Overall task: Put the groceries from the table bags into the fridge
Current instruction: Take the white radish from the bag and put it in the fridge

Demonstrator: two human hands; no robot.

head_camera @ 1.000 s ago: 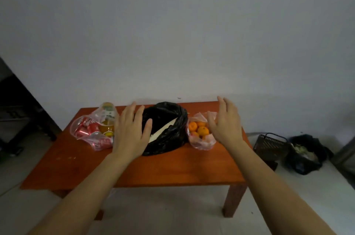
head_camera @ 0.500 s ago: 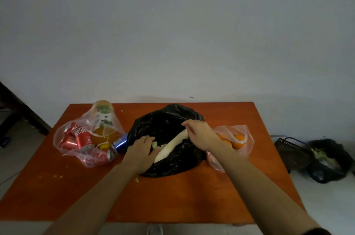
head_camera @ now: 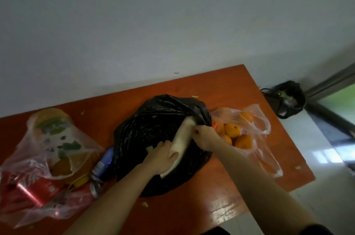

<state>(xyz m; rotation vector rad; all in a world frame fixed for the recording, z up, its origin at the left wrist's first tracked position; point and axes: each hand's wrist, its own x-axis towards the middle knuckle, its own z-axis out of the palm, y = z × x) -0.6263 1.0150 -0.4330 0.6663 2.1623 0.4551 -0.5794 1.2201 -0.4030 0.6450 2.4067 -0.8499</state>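
A black plastic bag (head_camera: 153, 125) lies in the middle of the orange-brown table (head_camera: 226, 88). A long white radish (head_camera: 182, 136) sticks out of its mouth. My left hand (head_camera: 161, 158) is wrapped around the radish's near part. My right hand (head_camera: 205, 136) pinches the black bag's rim beside the radish's far end. To the right lies a clear bag of oranges (head_camera: 238, 134). On the left a clear bag (head_camera: 46, 158) holds red cans (head_camera: 36, 192), a juice bottle (head_camera: 57, 133) and a blue can (head_camera: 103, 163).
A grey wall rises right behind the table. On the floor at the right stand a dark basket and a black bag of scraps (head_camera: 288, 98), next to a door frame (head_camera: 330, 85). Small green scraps lie on the tabletop.
The view has come closer and tilted over the table. My left hand has closed around the radish, and my right hand has shifted to the black bag's rim.
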